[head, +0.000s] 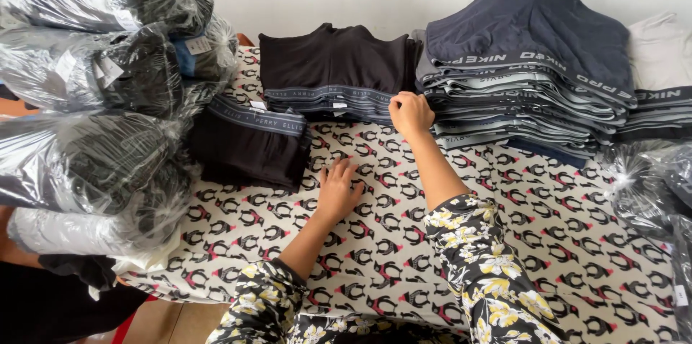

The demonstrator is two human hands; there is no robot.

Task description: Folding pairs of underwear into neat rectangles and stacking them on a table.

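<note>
Left hand (339, 187) flat, fingers spread, empty, on penguin-print cloth (562, 243). Right hand (411, 113) at 1 o'clock from it, fingers curled against black folded stack (335, 70); grasp unclear. Smaller black pile (249, 144) at 10 o'clock.

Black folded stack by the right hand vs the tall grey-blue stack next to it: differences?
The black stack is low, only a few folded garments; the grey-blue stack is much taller, many layers. The black stack is uniformly dark; the grey-blue one mixes navy on top with pale grey layers. The right hand touches the black stack's front edge, not the grey-blue one. Both sit on the patterned cloth with waistbands facing forward.
</note>
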